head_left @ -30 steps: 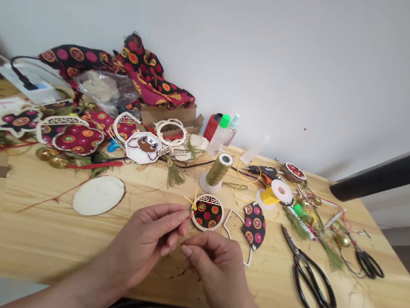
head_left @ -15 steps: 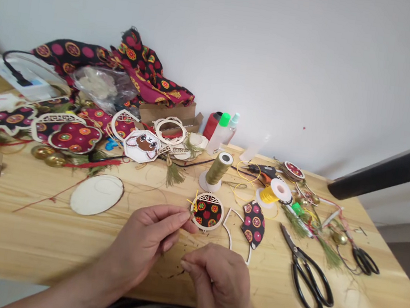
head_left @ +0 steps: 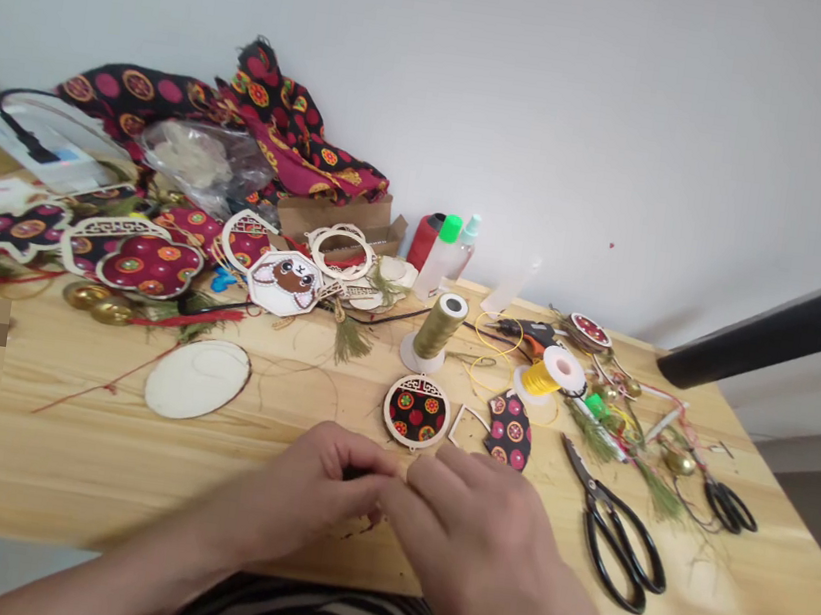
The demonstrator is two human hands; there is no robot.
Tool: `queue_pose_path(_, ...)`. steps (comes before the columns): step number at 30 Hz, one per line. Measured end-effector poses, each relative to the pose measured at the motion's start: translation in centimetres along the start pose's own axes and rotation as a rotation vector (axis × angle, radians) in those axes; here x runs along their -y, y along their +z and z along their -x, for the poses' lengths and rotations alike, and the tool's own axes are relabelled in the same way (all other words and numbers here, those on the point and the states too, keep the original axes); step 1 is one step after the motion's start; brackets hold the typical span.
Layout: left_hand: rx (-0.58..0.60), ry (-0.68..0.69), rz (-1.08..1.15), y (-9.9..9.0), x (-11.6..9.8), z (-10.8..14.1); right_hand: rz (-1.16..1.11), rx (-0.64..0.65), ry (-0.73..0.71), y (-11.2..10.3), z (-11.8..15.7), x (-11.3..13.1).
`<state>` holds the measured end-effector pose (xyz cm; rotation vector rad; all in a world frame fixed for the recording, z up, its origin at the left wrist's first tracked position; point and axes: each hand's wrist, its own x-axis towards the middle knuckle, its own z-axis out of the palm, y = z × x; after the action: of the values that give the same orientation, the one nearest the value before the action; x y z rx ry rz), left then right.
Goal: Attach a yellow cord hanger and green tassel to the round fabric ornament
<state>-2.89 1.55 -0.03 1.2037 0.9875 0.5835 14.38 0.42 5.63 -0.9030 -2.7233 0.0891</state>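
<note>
My left hand [head_left: 329, 494] and my right hand [head_left: 477, 523] meet at their fingertips above the front of the wooden table. Both are closed in a pinch. The yellow cord seen at my left fingertips a moment earlier is hidden by the fingers, and I cannot make out what my right hand pinches. Just beyond them lies a round wood-framed pendant [head_left: 417, 412] with dark floral fabric. A fan-shaped fabric piece [head_left: 510, 430] and a white frame [head_left: 469, 424] lie near my right hand, partly covered by it.
Large black-handled scissors [head_left: 622, 537] lie right; smaller scissors [head_left: 730, 506] sit farther right. An olive thread spool [head_left: 436, 331] and a yellow cord spool [head_left: 551, 374] stand behind the pendant. A white oval [head_left: 196, 378] lies left. Ornaments, bottles and patterned cloth [head_left: 304, 137] line the back.
My hands, apart before, have come together, the right one moving up and left to the left fingertips. The yellow cord at my left fingertips has gone out of sight.
</note>
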Motion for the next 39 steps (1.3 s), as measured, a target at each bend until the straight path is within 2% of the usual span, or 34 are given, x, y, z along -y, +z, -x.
queue_pose_path(3,0.095,0.036,-0.01,0.0,0.2,0.3,-0.373,0.084,0.084,-0.5,-0.8,-1.9)
queue_pose_path(7,0.059,0.026,0.054,-0.2,0.5,0.5,-1.035,0.082,0.352,1.2,-1.2,-4.4)
queue_pose_path(9,0.033,0.038,0.123,-0.3,0.6,0.5,-1.294,0.071,0.504,2.5,-1.1,-4.9)
queue_pose_path(11,0.022,0.047,0.176,-0.4,0.6,0.5,-1.474,0.037,0.64,3.7,-0.9,-4.9)
queue_pose_path(14,0.044,0.029,0.219,-0.4,0.5,0.5,-1.593,-0.043,0.754,4.8,-0.8,-4.4)
queue_pose_path(18,0.075,0.034,0.248,-0.1,0.1,0.7,-1.575,-0.079,0.782,5.2,-1.2,-4.1)
queue_pose_path(23,0.031,0.032,0.252,-0.1,0.2,1.0,-1.546,-0.012,0.783,5.6,-1.3,-3.6)
queue_pose_path(25,0.004,0.045,0.244,-0.2,0.5,1.1,-1.487,-0.029,0.772,5.7,-0.9,-3.2)
queue_pose_path(27,-0.042,0.042,0.222,-0.3,0.6,1.1,-1.376,-0.083,0.739,5.6,-0.4,-2.8)
queue_pose_path(30,-0.087,-0.012,0.162,-0.5,0.7,0.9,-1.079,-0.241,0.681,5.3,0.2,-2.2)
queue_pose_path(33,-0.07,-0.03,0.13,-0.4,0.6,0.7,-0.721,-0.379,0.516,5.0,0.7,-2.0)
queue_pose_path(36,-0.065,-0.029,0.115,-0.3,0.4,0.6,-0.539,-0.416,0.338,4.8,0.9,-2.1)
queue_pose_path(39,-0.105,-0.028,0.111,-0.3,0.3,0.6,-0.504,-0.397,0.3,4.8,1.2,-2.2)
